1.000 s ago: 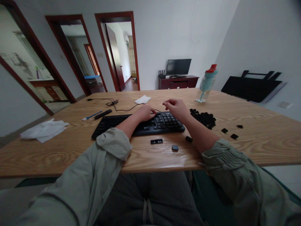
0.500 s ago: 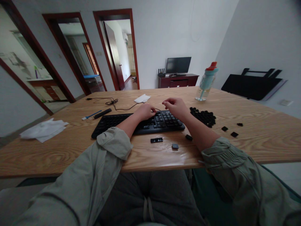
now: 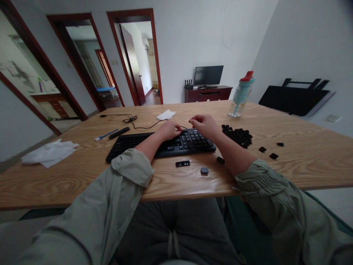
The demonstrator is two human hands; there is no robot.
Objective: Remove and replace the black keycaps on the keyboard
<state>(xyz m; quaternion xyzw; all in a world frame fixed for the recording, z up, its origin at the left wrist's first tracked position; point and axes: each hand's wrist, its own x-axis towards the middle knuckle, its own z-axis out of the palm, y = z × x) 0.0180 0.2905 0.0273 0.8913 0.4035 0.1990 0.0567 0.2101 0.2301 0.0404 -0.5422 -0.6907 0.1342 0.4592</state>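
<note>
One wood-grain table [image 3: 82, 180] fills the foreground of a white-walled room, with three red-brown framed doorways [image 3: 157, 55] beyond its far left side. Two forearms in green sleeves [image 3: 93, 206], cuffs folded back, reach across the tabletop. Behind, one dark red cabinet [image 3: 198, 97] carries one flat screen [image 3: 209, 76]; one black folded object [image 3: 295, 98] stands at right.

One black keyboard [image 3: 176, 147] lies crosswise on the table beneath the person's two hands, its left part crossed by the left forearm. The left hand [image 3: 170, 130], fingers curled, is at the keyboard's far edge around the middle; whether it grips anything cannot be told. The right hand [image 3: 205, 126] is over the far edge toward the keyboard's right end, thumb and fingertips drawn together; any object between them is too small to make out.

Two lots of white paper lie out: a crumpled heap [image 3: 50, 152] at far left and a smaller sheet [image 3: 166, 115] beyond the left hand. One clear bottle [image 3: 240, 95] with a red cap stands upright at right, and one coiled cable [image 3: 130, 119] lies behind the keyboard.

One black rod [image 3: 119, 133] rests beside one blue-handled brush [image 3: 106, 135]. A pile of black keycaps [image 3: 238, 137], too dense to count, sits right of the keyboard, with three loose keycaps [image 3: 274, 156] apart from it. Nearest the person are three pieces: one long black bar [image 3: 183, 163], one grey cap [image 3: 204, 170] and one small black block [image 3: 220, 160].
</note>
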